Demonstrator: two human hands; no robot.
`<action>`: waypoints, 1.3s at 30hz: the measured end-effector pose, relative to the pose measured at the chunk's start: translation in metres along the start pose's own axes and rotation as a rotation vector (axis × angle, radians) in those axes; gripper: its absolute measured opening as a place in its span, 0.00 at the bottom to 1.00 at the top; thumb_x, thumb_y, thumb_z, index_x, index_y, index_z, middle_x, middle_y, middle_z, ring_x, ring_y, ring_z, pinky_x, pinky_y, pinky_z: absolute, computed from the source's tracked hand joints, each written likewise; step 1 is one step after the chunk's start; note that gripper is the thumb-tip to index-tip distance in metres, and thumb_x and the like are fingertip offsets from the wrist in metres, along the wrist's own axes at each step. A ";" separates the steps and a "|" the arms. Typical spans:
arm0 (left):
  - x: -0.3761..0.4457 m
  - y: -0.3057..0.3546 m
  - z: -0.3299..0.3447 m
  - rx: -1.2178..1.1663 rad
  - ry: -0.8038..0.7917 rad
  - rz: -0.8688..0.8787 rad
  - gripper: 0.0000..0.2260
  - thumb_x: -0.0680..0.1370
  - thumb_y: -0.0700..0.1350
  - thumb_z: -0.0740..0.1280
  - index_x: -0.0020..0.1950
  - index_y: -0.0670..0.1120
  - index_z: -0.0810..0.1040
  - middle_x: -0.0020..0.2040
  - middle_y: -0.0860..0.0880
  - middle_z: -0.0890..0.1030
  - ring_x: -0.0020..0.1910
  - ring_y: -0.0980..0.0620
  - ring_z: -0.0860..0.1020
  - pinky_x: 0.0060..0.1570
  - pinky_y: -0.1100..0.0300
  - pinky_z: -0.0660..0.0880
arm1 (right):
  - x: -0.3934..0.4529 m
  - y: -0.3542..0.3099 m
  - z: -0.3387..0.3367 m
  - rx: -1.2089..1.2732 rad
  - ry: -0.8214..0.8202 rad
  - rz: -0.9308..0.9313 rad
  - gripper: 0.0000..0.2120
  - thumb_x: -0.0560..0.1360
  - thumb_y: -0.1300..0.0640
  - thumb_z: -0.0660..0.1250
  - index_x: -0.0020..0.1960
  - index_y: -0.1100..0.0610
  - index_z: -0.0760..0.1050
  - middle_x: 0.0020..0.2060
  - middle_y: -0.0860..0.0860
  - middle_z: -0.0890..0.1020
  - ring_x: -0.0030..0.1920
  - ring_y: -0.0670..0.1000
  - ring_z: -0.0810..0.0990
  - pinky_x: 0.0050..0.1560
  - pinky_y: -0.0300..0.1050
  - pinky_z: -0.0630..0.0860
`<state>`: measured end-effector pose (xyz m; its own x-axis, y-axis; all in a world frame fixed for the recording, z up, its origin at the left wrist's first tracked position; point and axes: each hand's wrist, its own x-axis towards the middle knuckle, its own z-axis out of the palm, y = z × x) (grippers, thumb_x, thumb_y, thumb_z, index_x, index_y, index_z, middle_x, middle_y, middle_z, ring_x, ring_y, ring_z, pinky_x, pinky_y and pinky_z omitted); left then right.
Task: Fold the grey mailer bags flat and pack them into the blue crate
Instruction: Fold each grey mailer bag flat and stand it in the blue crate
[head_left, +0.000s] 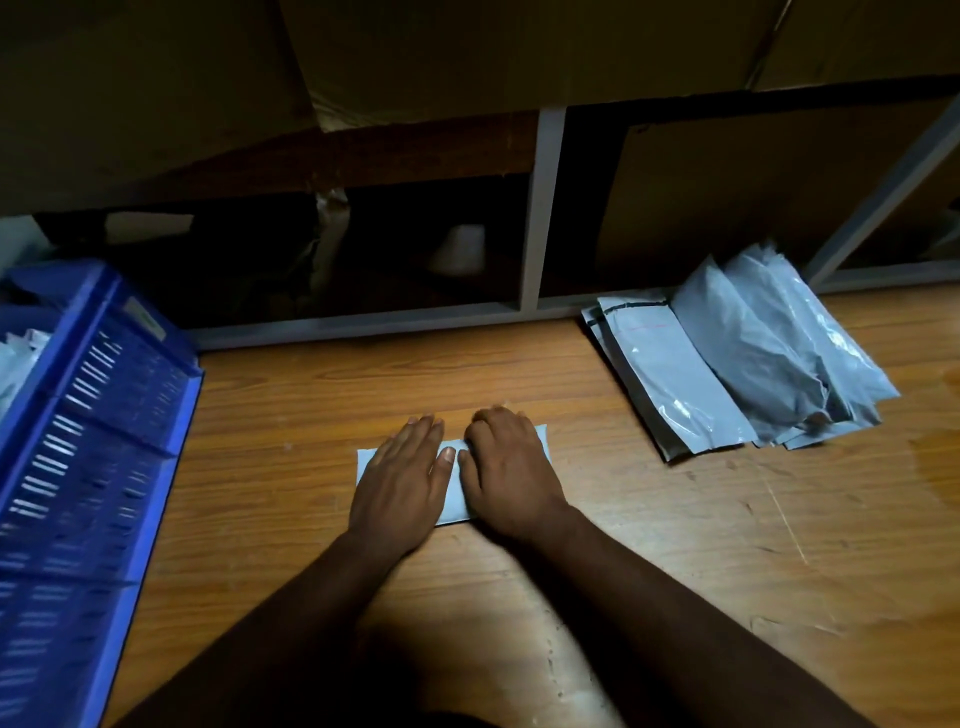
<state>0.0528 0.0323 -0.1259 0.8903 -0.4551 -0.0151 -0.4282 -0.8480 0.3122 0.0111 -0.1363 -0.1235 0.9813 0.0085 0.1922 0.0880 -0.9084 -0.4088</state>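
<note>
A folded grey mailer bag (456, 493) lies flat on the wooden floor in the middle of the view. My left hand (404, 483) lies flat on its left half, fingers straight and pressing down. My right hand (506, 467) rests on its right half with the fingertips bent down onto the bag's far edge. A pile of unfolded grey mailer bags (737, 358) lies on the floor at the right, well apart from both hands. The blue crate (104, 405) stands at the left edge, with pale bags partly visible inside it.
A grey metal shelf frame (543, 208) with dark compartments and cardboard boxes (519, 47) runs along the back. The wooden floor (311, 389) stretches between the crate and the pile. A glossy patch (930, 467) shows on the floor at the far right.
</note>
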 end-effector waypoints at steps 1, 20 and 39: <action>0.000 0.001 0.001 0.004 0.017 -0.003 0.33 0.83 0.61 0.40 0.80 0.47 0.66 0.80 0.50 0.65 0.80 0.52 0.61 0.79 0.54 0.57 | 0.000 -0.001 0.002 0.024 -0.052 0.011 0.15 0.83 0.51 0.58 0.62 0.59 0.75 0.67 0.58 0.76 0.68 0.60 0.72 0.71 0.65 0.67; 0.006 0.001 0.025 0.134 0.226 0.073 0.21 0.86 0.47 0.53 0.76 0.40 0.71 0.77 0.43 0.70 0.79 0.44 0.64 0.77 0.47 0.62 | 0.004 -0.003 0.021 -0.212 -0.189 0.066 0.25 0.86 0.47 0.47 0.81 0.52 0.64 0.82 0.52 0.60 0.82 0.60 0.53 0.80 0.62 0.50; 0.001 -0.009 0.001 0.053 0.026 -0.054 0.33 0.83 0.57 0.38 0.80 0.43 0.66 0.81 0.47 0.63 0.81 0.49 0.60 0.80 0.51 0.53 | 0.016 -0.018 0.027 -0.141 -0.177 0.019 0.23 0.84 0.48 0.53 0.73 0.55 0.75 0.76 0.54 0.73 0.77 0.60 0.66 0.77 0.65 0.59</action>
<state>0.0570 0.0392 -0.1296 0.9160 -0.4012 -0.0055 -0.3860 -0.8848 0.2609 0.0297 -0.1086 -0.1372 0.9984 0.0525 0.0208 0.0562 -0.9583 -0.2802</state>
